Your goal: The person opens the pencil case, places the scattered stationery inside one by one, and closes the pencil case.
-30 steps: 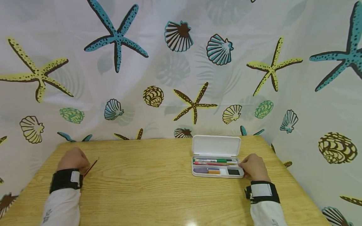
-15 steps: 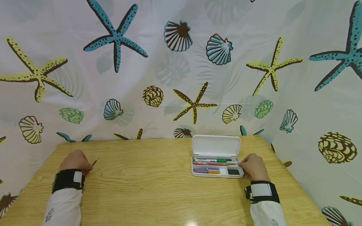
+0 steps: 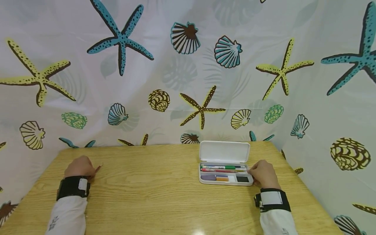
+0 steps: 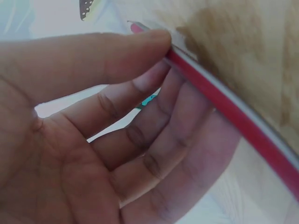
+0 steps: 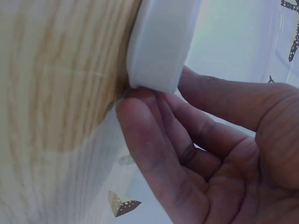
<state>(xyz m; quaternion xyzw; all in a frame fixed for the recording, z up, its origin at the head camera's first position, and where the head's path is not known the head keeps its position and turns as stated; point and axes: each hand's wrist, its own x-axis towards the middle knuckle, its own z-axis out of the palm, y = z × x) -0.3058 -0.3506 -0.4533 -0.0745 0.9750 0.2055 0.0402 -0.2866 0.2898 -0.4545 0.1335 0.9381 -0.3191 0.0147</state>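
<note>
A person's left hand (image 3: 80, 167) pinches a red pencil (image 4: 224, 105) at the table's (image 3: 152, 195) left side; the right hand (image 3: 263, 173) grips the open pencil case (image 3: 224, 163), already part-filled, well apart.

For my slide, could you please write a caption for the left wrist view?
Left hand pinches a red pencil between thumb and fingers, above the wooden table.

red pencil (image 4: 224, 105); open white case (image 3: 224, 163)

Left hand (image 3: 80, 167) and right hand (image 3: 264, 174) low, apart, fingers curled, thumbs pressing inward
</note>
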